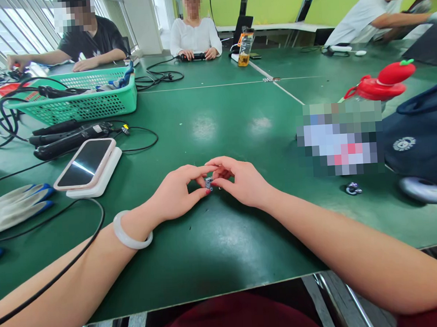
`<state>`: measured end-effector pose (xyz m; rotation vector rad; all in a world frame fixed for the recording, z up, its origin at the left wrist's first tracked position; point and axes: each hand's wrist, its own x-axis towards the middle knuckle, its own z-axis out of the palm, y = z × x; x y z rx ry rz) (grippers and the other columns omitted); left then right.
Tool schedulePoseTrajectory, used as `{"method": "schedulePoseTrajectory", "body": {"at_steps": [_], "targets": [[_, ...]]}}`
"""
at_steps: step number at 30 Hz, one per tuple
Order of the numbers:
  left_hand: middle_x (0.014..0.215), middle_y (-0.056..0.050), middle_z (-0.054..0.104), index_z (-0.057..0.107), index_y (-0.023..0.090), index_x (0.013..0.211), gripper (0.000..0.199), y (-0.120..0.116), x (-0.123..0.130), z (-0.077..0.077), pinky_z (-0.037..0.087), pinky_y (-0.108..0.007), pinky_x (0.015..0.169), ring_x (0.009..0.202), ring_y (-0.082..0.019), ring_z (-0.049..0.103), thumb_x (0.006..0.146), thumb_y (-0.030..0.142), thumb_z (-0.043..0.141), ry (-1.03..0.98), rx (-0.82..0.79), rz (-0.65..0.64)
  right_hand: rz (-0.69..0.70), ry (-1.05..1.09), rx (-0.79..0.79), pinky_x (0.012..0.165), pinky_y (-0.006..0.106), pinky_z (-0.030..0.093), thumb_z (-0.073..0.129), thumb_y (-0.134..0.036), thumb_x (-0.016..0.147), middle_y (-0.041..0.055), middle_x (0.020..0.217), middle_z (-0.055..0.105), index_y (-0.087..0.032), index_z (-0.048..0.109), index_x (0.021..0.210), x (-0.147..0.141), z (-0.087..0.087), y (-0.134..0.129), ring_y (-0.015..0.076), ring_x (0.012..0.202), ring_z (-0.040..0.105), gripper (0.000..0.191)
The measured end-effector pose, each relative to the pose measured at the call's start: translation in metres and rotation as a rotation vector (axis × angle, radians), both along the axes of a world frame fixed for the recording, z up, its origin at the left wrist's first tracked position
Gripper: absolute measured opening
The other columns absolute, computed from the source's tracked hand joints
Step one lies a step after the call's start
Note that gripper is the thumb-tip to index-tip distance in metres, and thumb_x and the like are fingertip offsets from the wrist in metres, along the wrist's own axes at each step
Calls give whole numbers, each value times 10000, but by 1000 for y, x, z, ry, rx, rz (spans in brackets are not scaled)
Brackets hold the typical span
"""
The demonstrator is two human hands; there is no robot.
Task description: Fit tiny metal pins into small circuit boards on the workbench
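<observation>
My left hand (pixel 181 190), with a pale bangle (pixel 132 233) on its wrist, pinches a small grey, metallic-looking piece (pixel 208 183) between thumb and fingers. My right hand (pixel 242 182) meets it from the other side, thumb and fingertips closed on the same piece. Both hands are just above the green tabletop (pixel 223 247), near its front edge. The piece is too small and too covered by fingers to name. Off to the right lies a small shiny ring-shaped object (pixel 353 189), apart from the hands.
Left are a phone (pixel 87 161) on a white box, work gloves (pixel 15 205), black corded tools (pixel 72 138) and a green basket (pixel 81 105). A black cable (pixel 62 274) crosses over my left forearm. Right are a red-lidded bottle (pixel 380 87), a dark bag (pixel 420 131) and a mouse (pixel 423 189). Several people sit beyond.
</observation>
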<state>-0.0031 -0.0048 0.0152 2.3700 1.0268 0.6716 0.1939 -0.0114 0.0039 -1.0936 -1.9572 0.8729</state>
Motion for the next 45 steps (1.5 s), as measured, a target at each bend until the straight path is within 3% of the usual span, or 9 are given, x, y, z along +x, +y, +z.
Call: {"method": "schedulePoseTrajectory", "body": {"at_steps": [4,8,10,14,21,27,34,45], "targets": [[812,2,664,582,225,1232,441,0,0,1,445,-346,916,860,-174,612,793,276,589,-44,-81,78,-66,-65,27,709,254,470,618,-218,800,-37,744,643,-211,566,1141,4,5,2,95,658,572,345],[808,4,649,639,232,1147,368,3,0,2,449,-337,899,834,-163,607,786,249,573,-43,-128,137,-154,-290,55,638,249,413,607,-233,811,-20,712,643,-208,681,824,11,6,7,103,643,544,80],[824,2,648,651,231,1112,340,4,0,1,456,-328,888,822,-155,604,783,237,567,-51,-160,152,-148,-396,61,634,255,394,613,-247,811,-8,717,645,-209,687,715,11,4,7,116,679,549,127],[881,-10,663,645,220,1076,299,7,-1,-4,465,-320,884,842,-152,609,788,249,571,-93,-206,171,-132,-506,102,666,277,394,636,-312,810,11,754,649,-209,687,713,7,1,7,142,737,553,150],[876,-17,674,622,212,1036,261,8,-1,-5,464,-333,899,866,-161,627,794,301,586,-107,-244,186,-103,-630,106,720,294,401,585,-239,846,34,784,653,-192,674,726,4,0,7,171,813,566,157],[798,7,662,580,219,1107,315,7,0,-5,465,-339,870,841,-162,626,804,303,570,-100,-250,211,-114,-507,134,692,263,386,543,-174,859,27,784,610,-176,617,747,4,2,5,134,749,534,134],[967,-8,689,635,240,1059,267,6,0,-4,465,-330,878,892,-164,619,811,321,575,-65,-237,152,-62,-253,249,670,244,384,535,-159,845,5,753,574,-180,595,751,-1,2,-1,113,697,504,113],[900,-5,685,596,200,940,246,4,2,-1,473,-308,862,861,-154,633,741,317,679,-154,-371,62,14,-218,281,680,241,391,559,-173,842,3,800,581,-189,618,791,-5,1,-5,106,699,505,79]]}}
